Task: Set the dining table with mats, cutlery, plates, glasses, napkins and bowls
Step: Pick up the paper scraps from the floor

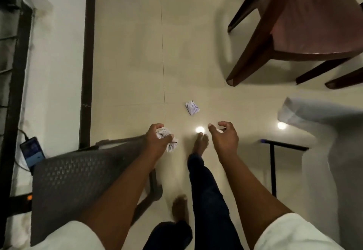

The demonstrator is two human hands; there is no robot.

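Left hand (159,138) grips crumpled napkin (167,139) | right hand (223,136) curled, empty

Crumpled white napkin (167,137), printed markings, bunched in left hand (157,139). Second napkin (192,108), folded, white with purple marks, lies on floor tile (137,63) ahead.

White short sleeves (294,232) on both arms, dark blue trousers (210,190) — feet (200,141) bare, no shoes.
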